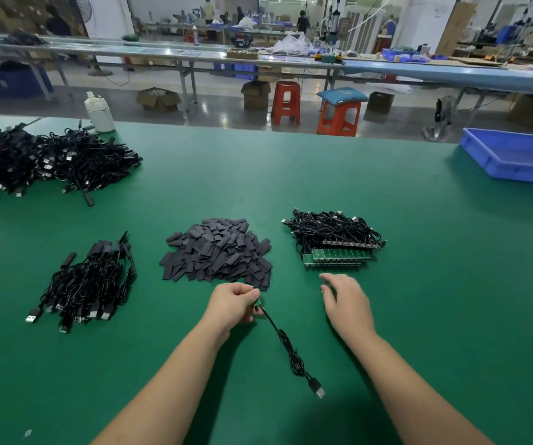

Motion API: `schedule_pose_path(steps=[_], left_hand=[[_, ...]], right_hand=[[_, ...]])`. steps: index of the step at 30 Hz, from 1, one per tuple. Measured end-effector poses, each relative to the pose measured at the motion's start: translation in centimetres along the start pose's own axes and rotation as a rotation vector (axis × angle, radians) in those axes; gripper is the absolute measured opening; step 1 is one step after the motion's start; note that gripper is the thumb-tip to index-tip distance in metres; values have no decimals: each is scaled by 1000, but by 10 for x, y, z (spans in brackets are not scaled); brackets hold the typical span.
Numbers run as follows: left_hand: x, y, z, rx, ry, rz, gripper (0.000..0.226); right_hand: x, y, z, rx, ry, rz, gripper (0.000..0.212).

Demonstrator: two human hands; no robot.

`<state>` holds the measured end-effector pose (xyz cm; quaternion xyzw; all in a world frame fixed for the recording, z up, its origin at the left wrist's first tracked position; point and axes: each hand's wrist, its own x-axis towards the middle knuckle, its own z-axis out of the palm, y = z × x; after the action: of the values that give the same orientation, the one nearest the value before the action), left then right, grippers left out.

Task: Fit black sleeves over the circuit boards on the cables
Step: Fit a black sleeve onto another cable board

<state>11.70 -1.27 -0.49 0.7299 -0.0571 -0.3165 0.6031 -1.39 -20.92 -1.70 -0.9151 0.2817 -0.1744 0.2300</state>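
A: Where's the board?

B: Pinched in the left hand (233, 301), circuit board (257, 302) at its fingertips, cable (286, 345) trailing toward the person.

A: And the sleeves?

B: The sleeve pile (218, 253) lies just beyond that hand. The right hand (344, 300) is relaxed, holding nothing, near the unsleeved boards (336, 256).

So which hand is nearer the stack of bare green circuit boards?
Right. The right hand hovers open just in front of the stack of green circuit boards, fingertips close to it. The left hand sits further left, by the sleeve pile, pinching a cable's board.
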Motion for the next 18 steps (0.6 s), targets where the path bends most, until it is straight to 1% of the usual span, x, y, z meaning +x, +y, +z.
schedule_pose_path(steps=[1,3,5,6,7,9,12,14,16,18], left_hand=[[-1,1,4,-20,-22,8,7],[-3,3,12,-76,-52,16,9],[-4,4,21,-91,-49,48,10],[-4,4,23,-69,-34,79,8],[-3,3,25,-41,-13,108,6],[-2,2,26,9,27,138,3],[3,-1,21,51,56,138,6],[6,-1,17,95,69,120,9],[11,0,13,193,104,126,16],[18,3,5,362,214,182,20]], right_hand=[[-5,-8,3,72,-23,-19,23],[-15,-27,15,273,-196,-1,19],[-21,-44,29,562,-346,109,19],[-23,-50,34,697,-379,175,20],[-25,-55,39,781,-384,217,22],[-29,-58,46,809,-360,226,22],[-30,-54,51,747,-343,192,15],[-27,-51,54,695,-349,172,18],[-23,-46,56,661,-345,171,19],[-20,-40,57,648,-343,190,15]])
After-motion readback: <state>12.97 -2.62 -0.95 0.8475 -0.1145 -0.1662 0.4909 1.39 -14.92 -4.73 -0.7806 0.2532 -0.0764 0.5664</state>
